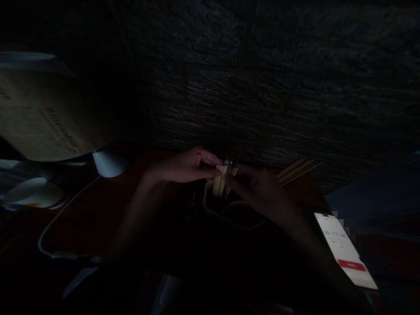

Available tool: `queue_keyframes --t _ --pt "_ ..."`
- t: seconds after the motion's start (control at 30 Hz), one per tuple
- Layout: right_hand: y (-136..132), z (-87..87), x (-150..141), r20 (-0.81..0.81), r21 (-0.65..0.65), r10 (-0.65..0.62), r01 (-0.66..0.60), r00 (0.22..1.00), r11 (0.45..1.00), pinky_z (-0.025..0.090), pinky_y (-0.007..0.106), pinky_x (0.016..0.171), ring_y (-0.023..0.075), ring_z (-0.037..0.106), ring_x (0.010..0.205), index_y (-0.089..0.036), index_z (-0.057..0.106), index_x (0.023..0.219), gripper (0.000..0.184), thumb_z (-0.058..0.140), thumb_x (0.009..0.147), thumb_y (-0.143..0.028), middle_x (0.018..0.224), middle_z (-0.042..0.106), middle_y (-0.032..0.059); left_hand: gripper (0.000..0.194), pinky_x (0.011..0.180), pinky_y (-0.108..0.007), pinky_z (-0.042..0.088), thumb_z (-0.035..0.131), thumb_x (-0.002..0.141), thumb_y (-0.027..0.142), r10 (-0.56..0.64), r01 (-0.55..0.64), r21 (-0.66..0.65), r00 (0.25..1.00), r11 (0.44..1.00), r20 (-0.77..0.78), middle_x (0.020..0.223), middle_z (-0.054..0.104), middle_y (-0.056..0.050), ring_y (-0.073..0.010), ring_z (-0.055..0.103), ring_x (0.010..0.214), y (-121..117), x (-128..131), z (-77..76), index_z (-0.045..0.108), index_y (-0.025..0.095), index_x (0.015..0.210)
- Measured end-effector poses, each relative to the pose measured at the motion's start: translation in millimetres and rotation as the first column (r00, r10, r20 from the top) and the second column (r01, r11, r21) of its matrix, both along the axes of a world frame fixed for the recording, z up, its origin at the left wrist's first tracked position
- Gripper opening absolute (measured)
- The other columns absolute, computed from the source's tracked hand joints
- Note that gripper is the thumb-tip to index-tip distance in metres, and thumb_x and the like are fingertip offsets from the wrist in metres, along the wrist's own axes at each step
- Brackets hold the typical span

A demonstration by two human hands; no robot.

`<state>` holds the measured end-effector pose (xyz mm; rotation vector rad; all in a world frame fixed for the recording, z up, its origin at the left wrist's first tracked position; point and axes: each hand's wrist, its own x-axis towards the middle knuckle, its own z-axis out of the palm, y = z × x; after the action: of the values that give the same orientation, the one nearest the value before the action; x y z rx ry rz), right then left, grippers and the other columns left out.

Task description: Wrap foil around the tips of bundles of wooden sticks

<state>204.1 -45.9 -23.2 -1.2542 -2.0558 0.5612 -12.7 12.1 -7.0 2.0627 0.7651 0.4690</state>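
In dim light, my left hand (193, 164) grips the upper end of a bundle of pale wooden chopsticks (218, 186), thumb and fingers closed about it from the left. From the other side, my right hand (257, 186) closes on the right part of the same bundle, its fingers partly lost in shadow. Behind the chopstick tops lies a crinkled, shiny bit of what looks like clear wrapping (227, 162). The chopsticks stand nearly upright, their lower ends inside a dark container (210, 205) with a pale rim and a divider. How deep they reach is hidden.
More chopsticks (298, 170) lie behind my right hand, near the stone wall (229, 87). A lit phone (344, 249) rests at the right. On the left are a large printed brown package (55, 113), a white cone-shaped object (110, 163), a white cup (31, 192) and a cable (52, 221).
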Motion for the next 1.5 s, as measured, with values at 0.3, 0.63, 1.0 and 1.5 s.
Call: queue_keyframes --t 0.3,0.63,1.0,1.5 --pt "0.3 2.6 -0.7 0.051 0.011 -0.025 0.025 0.998 1.0 0.05 0.03 0.065 0.0189 0.07 0.07 -0.019 0.076 0.1 0.02 0.062 0.087 -0.025 0.087 0.078 0.0052 0.017 0.065 -0.02 0.048 0.066 0.084 0.023 0.018 -0.016 -0.075 0.999 0.997 0.03 0.082 0.071 -0.004 -0.0114 0.062 0.072 -2.7 2.8 3.6 0.071 0.01 0.094" --pt "0.2 0.8 1.4 0.031 0.034 -0.004 0.003 1.0 0.999 0.053 0.036 0.08 0.0235 0.072 0.091 -0.023 0.075 0.103 0.02 0.062 0.09 -0.029 0.101 0.078 0.0048 0.022 0.06 -0.021 0.044 0.065 0.086 0.032 -0.012 0.013 -0.026 0.999 1.0 0.039 0.072 0.065 -0.001 -0.0111 0.057 0.066 2.0 7.4 -2.8 0.072 0.011 0.087" --pt "-6.4 15.8 10.1 -0.014 -0.028 0.022 -0.023 1.0 0.999 0.054 0.033 0.08 0.0219 0.072 0.092 -0.023 0.074 0.099 0.015 0.062 0.09 -0.021 0.1 0.078 0.0036 0.022 0.059 -0.02 0.04 0.064 0.086 0.032 0.003 -0.004 0.007 1.0 1.0 0.02 0.074 0.065 0.0 -0.0098 0.054 0.065 1.6 9.7 -3.4 0.073 0.012 0.088" --pt "-2.9 6.5 3.7 -0.055 -0.01 0.022 -0.023 0.998 1.0 0.056 0.036 0.081 0.0233 0.073 0.094 -0.025 0.072 0.112 0.022 0.06 0.093 -0.027 0.105 0.078 0.0047 0.021 0.075 -0.026 0.05 0.063 0.088 0.03 -0.015 0.015 -0.006 0.999 1.0 0.049 0.096 0.075 -0.005 -0.0168 0.067 0.086 1.7 8.8 -5.5 0.074 0.014 0.096"
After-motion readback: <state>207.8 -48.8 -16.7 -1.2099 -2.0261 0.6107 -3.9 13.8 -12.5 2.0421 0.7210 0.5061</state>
